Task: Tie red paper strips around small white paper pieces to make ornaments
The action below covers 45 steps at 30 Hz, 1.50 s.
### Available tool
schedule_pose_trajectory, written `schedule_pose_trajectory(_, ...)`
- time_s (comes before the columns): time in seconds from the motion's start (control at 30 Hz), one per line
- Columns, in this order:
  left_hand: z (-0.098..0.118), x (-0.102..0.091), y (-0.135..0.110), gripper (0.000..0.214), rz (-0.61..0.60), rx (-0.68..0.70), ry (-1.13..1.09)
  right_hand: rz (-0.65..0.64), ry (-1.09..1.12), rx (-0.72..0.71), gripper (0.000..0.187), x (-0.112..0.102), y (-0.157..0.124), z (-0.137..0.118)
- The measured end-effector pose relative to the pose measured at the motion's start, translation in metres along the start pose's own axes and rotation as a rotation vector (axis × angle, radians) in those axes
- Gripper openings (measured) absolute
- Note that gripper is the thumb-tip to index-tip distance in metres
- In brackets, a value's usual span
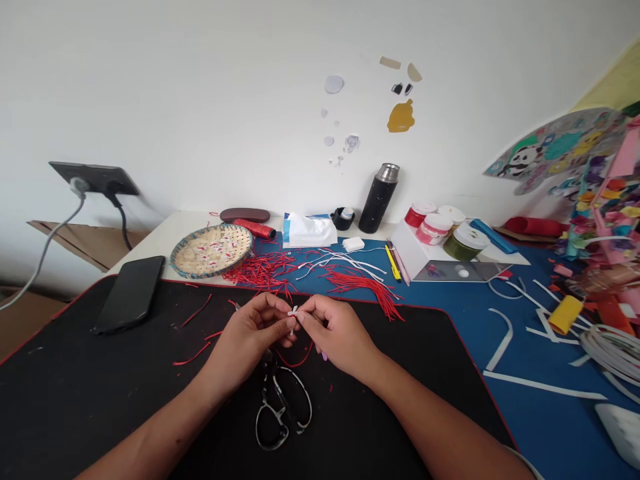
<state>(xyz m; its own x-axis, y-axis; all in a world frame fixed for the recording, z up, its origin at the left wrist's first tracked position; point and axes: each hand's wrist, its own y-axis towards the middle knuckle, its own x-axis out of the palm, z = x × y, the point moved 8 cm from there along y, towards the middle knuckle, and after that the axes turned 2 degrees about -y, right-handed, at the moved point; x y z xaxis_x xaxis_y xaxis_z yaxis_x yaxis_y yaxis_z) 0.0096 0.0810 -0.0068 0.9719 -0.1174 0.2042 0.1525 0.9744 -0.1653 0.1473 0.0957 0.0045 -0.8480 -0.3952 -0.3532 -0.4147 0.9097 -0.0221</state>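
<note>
Both hands meet above the black mat, pinching a small knotted white cord piece (293, 311) with a bit of red on it. My left hand (257, 325) grips it from the left between thumb and fingers. From the other side, my right hand (336, 332) pinches it; a purple tip (325, 357) of something shows beneath that palm. A red cord (300, 363) loops down under the hands. Scissors (283, 407) with dark, light-edged handles lie just below, their blades hidden by my left hand.
Beyond the hands lie bundles of red cords (363, 283) and white cords (345, 260). A woven basket (176, 267) holds small red-and-white pieces. A phone (130, 293) rests at left. A black thermos (379, 200), lidded jars (434, 229) and a yellow cutter (393, 263) stand or lie behind; paper strips (545, 385) lie right.
</note>
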Motion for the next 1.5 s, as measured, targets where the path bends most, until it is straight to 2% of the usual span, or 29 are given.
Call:
schedule_pose_trajectory(0.23, 0.000, 0.002, 0.000, 0.041, -0.009, -0.023, -0.030, 0.003, -0.027, 0.027, 0.014, 0.001, 0.000, 0.002)
schedule_pose_trajectory(0.5, -0.002, -0.003, 0.001, 0.037, 0.000, 0.000, -0.014, -0.048, 0.153, 0.012, 0.017, 0.005, 0.001, 0.006)
schedule_pose_trajectory(0.77, -0.002, -0.001, 0.001, 0.039, -0.015, -0.006, -0.013, -0.040, 0.153, 0.010, 0.015, 0.005, 0.002, 0.007)
schedule_pose_trajectory(1.03, 0.006, 0.002, -0.001, 0.034, -0.027, 0.024, 0.070, -0.015, 0.175, 0.065, 0.018, 0.001, 0.001, 0.012)
schedule_pose_trajectory(1.23, 0.006, 0.006, -0.002, 0.034, -0.054, -0.008, 0.085, -0.025, 0.208, 0.076, 0.014, -0.001, 0.002, 0.008)
schedule_pose_trajectory(1.5, 0.002, 0.004, -0.004, 0.023, -0.055, 0.016, 0.226, -0.050, 0.105, 0.069, 0.014, 0.000, 0.002, 0.013)
